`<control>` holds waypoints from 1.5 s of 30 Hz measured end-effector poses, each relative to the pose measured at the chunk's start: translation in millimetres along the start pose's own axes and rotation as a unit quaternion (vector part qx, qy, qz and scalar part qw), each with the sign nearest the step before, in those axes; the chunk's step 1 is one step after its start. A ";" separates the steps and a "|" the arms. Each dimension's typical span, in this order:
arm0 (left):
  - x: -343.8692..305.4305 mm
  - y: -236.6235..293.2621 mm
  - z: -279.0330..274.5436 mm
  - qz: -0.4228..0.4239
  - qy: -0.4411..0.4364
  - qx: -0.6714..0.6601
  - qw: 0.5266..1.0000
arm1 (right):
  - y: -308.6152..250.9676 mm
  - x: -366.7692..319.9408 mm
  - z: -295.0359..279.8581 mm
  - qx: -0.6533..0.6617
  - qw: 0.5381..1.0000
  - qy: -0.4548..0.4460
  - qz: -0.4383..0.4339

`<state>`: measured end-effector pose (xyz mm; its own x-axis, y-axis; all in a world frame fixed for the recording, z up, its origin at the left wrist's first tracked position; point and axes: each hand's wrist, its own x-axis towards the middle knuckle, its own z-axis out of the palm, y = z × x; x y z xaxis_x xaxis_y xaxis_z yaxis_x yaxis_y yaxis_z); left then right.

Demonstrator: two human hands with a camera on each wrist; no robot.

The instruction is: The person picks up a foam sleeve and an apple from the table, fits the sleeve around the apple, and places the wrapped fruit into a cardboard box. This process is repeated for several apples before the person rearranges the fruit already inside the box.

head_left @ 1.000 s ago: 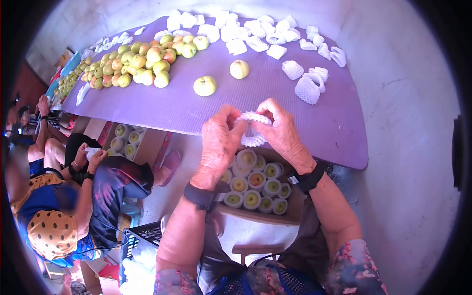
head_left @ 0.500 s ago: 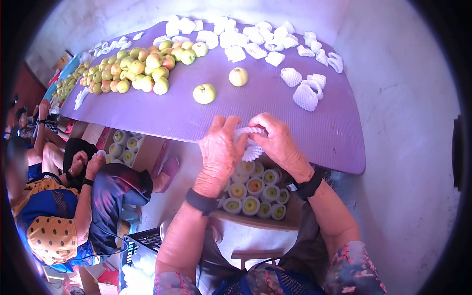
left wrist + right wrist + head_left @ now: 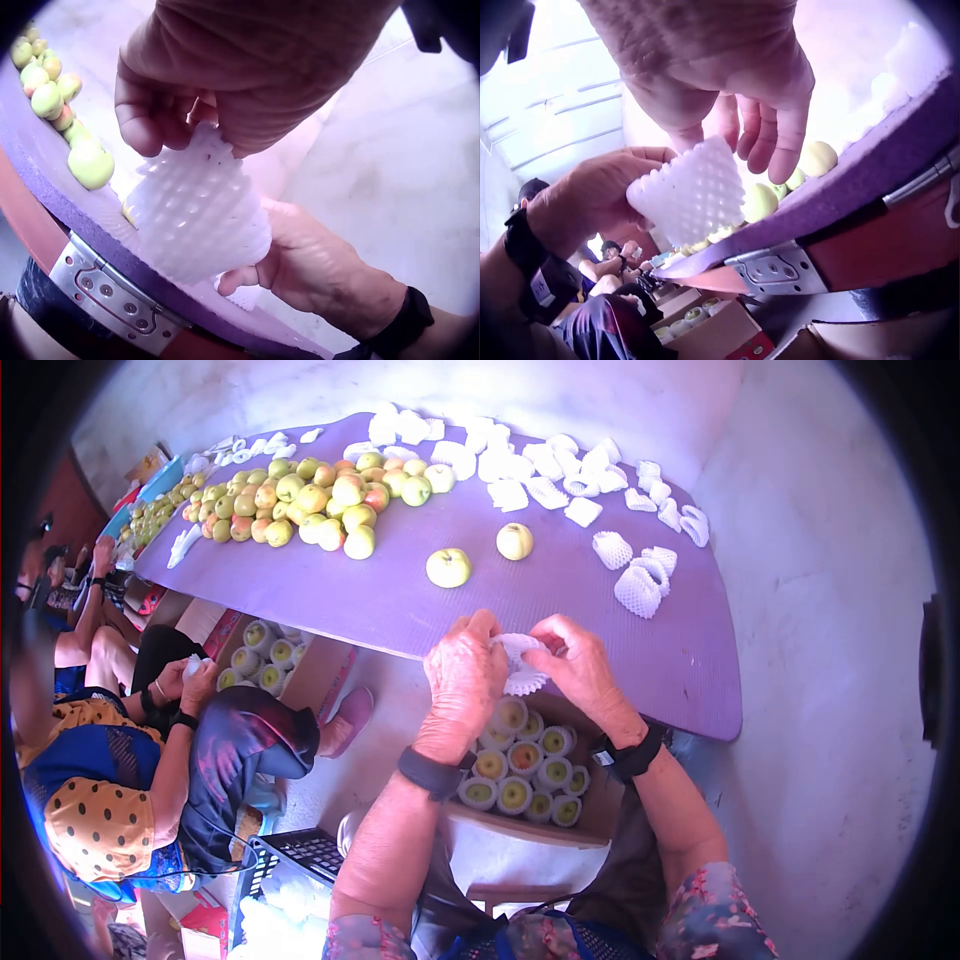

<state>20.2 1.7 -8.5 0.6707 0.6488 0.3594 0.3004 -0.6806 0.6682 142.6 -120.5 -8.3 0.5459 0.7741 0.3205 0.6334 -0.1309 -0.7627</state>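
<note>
My left hand (image 3: 468, 670) pinches the rim of a white foam net sleeve (image 3: 522, 665) in front of the table's near edge. The right hand (image 3: 582, 668) holds the opposite side, its thumb at the sleeve's rim. In the left wrist view the sleeve (image 3: 199, 210) hangs from the left fingers, with the right hand (image 3: 315, 270) beside it. The right wrist view shows the sleeve (image 3: 694, 195) between both hands, the right fingers spread apart from the thumb. Two loose apples, one greenish (image 3: 448, 568) and one paler (image 3: 515, 541), sit on the table beyond the hands.
A purple mat covers the table (image 3: 640, 670). Heaped apples (image 3: 300, 500) lie at left; several foam sleeves (image 3: 545, 465) lie along the back. Below the hands stands a cardboard box (image 3: 485, 826) of sleeved apples. Another person (image 3: 130, 770) sits at left near a black crate (image 3: 300, 852).
Both hands have come slightly nearer my body with the foam net sleeve, and its rim now shows rounder. The head view has tilted, shifting the table downward and right.
</note>
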 end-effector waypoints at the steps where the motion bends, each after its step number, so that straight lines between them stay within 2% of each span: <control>1: 0.3 -0.5 -3.3 -0.005 0.003 -0.002 1.000 | -3.3 2.3 -0.5 0.026 0.999 -0.002 0.025; 4: 2.0 -1.1 -11.9 -0.030 -0.011 0.003 0.999 | 5.3 23.1 -5.7 0.010 0.999 0.029 -0.036; 7: 0.6 -2.8 -13.1 -0.021 -0.003 0.005 1.000 | 3.0 47.9 -12.9 -0.083 0.994 0.031 -0.071; 11: 1.5 -4.2 -16.8 -0.030 -0.008 0.003 1.000 | 7.6 78.9 -2.1 -0.145 0.982 -0.002 -0.120; 12: 1.8 -5.3 -16.9 -0.034 -0.007 0.001 0.999 | -0.7 81.5 2.0 -0.160 0.980 -0.044 -0.106; 15: 2.7 -7.6 -18.0 -0.034 -0.002 0.000 0.999 | 3.8 91.3 26.8 -0.179 0.959 -0.080 -0.204; 18: 2.4 -9.2 -19.5 -0.038 -0.004 0.002 0.999 | 13.7 98.4 47.8 -0.211 0.939 -0.028 -0.272; 21: 3.1 -6.4 -26.6 -0.051 -0.019 -0.001 0.999 | 13.9 116.6 46.8 -0.221 0.959 -0.009 -0.177; 24: 3.1 -12.9 -26.4 -0.041 0.000 0.000 0.999 | 37.8 140.4 40.1 -0.238 0.961 0.065 -0.126; 27: 3.5 -16.3 -24.1 -0.034 0.017 0.001 0.999 | 48.5 148.2 28.6 -0.263 0.962 0.045 -0.050; 34: 4.1 -15.6 -21.5 -0.033 0.022 0.003 0.999 | 75.7 164.6 33.0 -0.246 0.969 0.019 -0.018; 37: 4.3 -16.1 -19.9 -0.033 0.026 0.006 0.999 | 83.7 163.9 42.5 -0.257 0.966 -0.007 0.037; 40: 5.3 -16.3 -19.9 -0.041 0.022 0.008 0.999 | 84.0 169.9 39.6 -0.199 0.976 -0.056 0.065; 43: 6.3 -15.3 -18.9 -0.041 0.036 0.013 0.998 | 84.5 176.4 36.1 -0.178 0.978 -0.055 0.096; 45: 7.7 -15.5 -19.7 -0.043 0.050 0.007 0.998 | 83.4 175.7 35.0 -0.151 0.984 0.001 0.097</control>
<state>7.4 23.9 -3.2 0.5717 0.7350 0.3646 0.3636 -0.6253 0.6905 272.2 26.3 -35.2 0.6739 0.7151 0.1858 0.6502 -0.4546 -0.6088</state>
